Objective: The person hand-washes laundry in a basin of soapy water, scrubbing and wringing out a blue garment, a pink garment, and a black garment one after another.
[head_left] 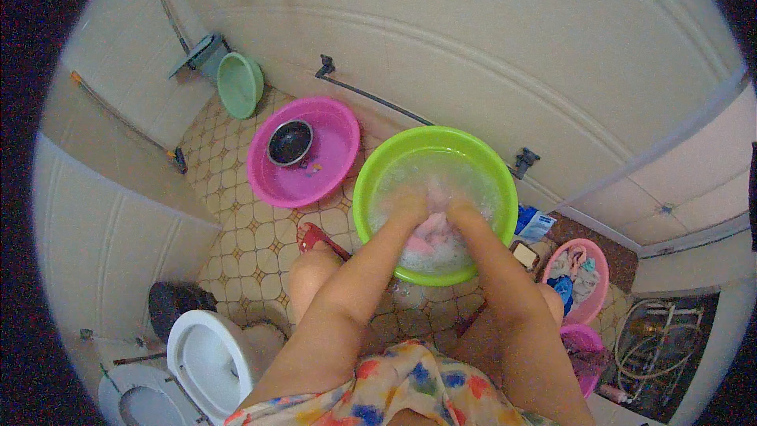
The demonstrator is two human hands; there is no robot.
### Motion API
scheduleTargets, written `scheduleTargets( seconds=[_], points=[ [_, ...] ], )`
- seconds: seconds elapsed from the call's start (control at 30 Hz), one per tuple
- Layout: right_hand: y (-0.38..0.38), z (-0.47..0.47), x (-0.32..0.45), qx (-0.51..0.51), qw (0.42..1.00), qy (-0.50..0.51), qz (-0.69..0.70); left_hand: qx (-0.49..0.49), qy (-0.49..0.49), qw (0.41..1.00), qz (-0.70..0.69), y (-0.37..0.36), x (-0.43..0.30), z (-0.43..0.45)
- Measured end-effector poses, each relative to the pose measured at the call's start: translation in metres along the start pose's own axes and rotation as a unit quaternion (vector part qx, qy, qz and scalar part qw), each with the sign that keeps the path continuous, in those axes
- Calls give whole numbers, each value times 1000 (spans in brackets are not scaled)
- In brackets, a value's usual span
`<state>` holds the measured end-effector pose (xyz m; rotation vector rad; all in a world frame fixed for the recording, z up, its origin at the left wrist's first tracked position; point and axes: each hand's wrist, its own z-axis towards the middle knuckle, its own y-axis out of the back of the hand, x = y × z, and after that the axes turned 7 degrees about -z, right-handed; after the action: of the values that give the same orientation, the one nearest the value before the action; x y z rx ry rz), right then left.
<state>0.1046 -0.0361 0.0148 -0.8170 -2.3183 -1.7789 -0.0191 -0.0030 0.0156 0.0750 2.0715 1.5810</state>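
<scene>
A lime-green plastic basin [436, 279] holding sudsy water stands on the tiled floor before me. Pink cloth [436, 231] lies in the water, partly under foam. My left hand [408, 198] is in the basin at the cloth's left side, blurred and half hidden by suds. On the cloth's other side my right hand [464, 204] is also in the water, its fingers hidden. Both hands are close together at the cloth; whether either grips it does not show.
Left of the basin is a magenta tub [337, 160] with a dark metal-rimmed bowl [290, 142]. A green basin [239, 86] leans near the wall. To the right are a blue-white packet [535, 223], a soap dish [524, 255] and a pink basin [594, 302] of clothes. A toilet [207, 361] stands lower left.
</scene>
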Motion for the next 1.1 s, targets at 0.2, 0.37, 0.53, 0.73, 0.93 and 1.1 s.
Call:
scheduleTargets(
  seconds=[0.2, 0.37, 0.53, 0.73, 0.93, 1.1],
  points=[
    [8, -13, 43, -26, 936, 32, 351, -29, 152, 436, -886, -34, 29, 36],
    [36, -47, 65, -45, 955, 89, 278, 85, 123, 308, -939, 6, 9, 21],
    [30, -64, 73, -231, 920, 312, -57, 137, 159, 360, -909, 38, 0, -2],
    [39, -54, 71, -133, 973, 156, -102, 6, 151, 469, -870, 38, -26, -19],
    [26, -7, 6, -116, 969, 106, 190, 7, 125, 487, -864, -1, -14, 15],
    [15, -5, 5, -22, 999, 15, -35, -200, 62, 873, -440, -47, 30, 34]
  ],
)
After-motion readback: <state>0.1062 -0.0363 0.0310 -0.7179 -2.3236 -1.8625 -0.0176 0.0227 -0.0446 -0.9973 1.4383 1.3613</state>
